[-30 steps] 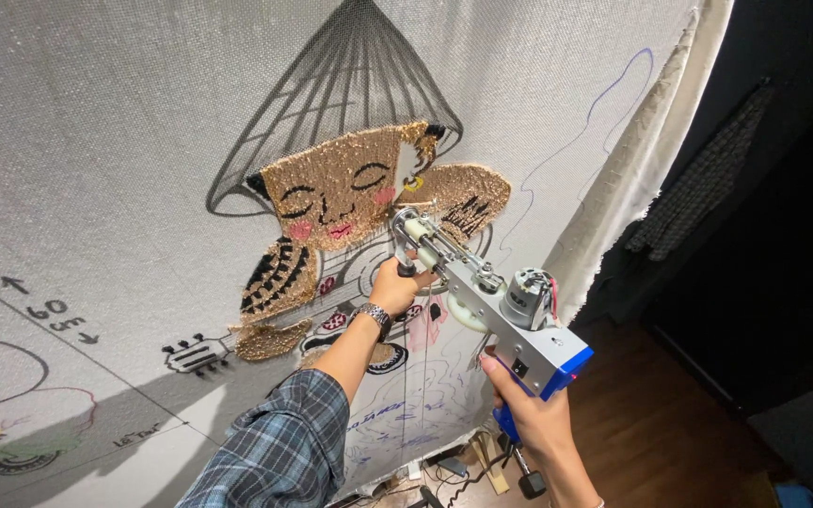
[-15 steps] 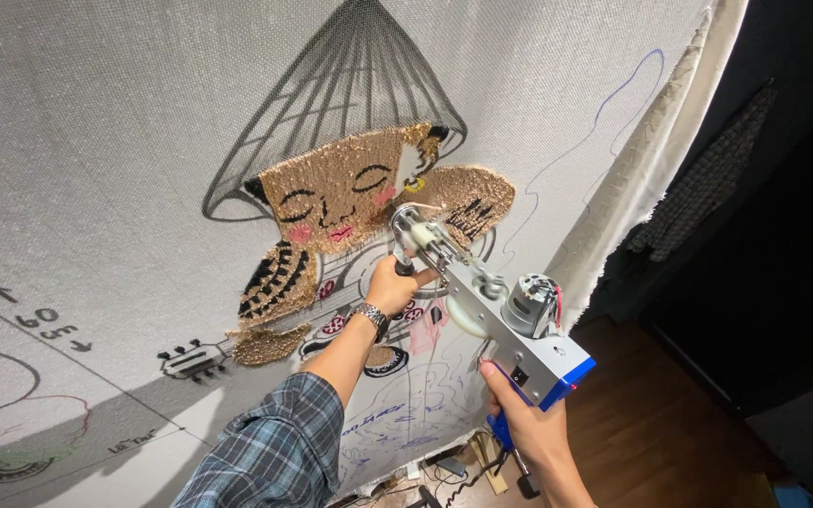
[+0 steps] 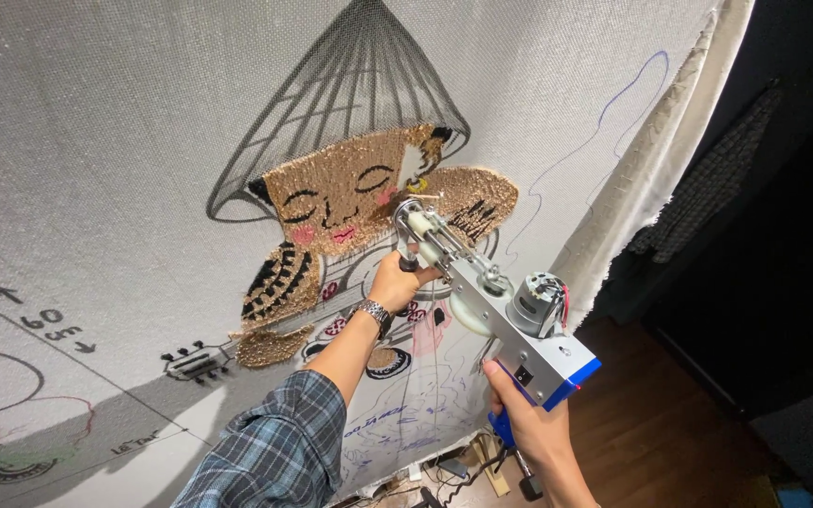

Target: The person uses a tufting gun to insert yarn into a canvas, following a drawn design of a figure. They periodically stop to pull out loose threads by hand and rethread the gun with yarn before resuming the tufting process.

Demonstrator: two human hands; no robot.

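A silver and blue tufting gun [image 3: 505,315] points its needle end at a stretched white cloth [image 3: 124,122]. My left hand [image 3: 397,280], with a wristwatch and a plaid sleeve, grips the gun's front handle close to the cloth. My right hand [image 3: 531,428] holds the blue rear grip below the motor. The needle tip touches the cloth beside a tufted tan face [image 3: 345,202] with closed eyes and pink cheeks, under a drawn cone hat [image 3: 350,103]. A tufted brown patch [image 3: 472,198] lies just right of the tip.
Drawn outlines, arrows and a small guitar shape [image 3: 195,362] mark the cloth at lower left. The cloth's loose edge [image 3: 651,179] hangs at right, beside a dark room with a wooden floor [image 3: 661,442]. Cables and small tools [image 3: 454,470] lie on the floor below.
The gun and both hands have shifted slightly up and right along the cloth, and the needle end now sits near the face's right edge.
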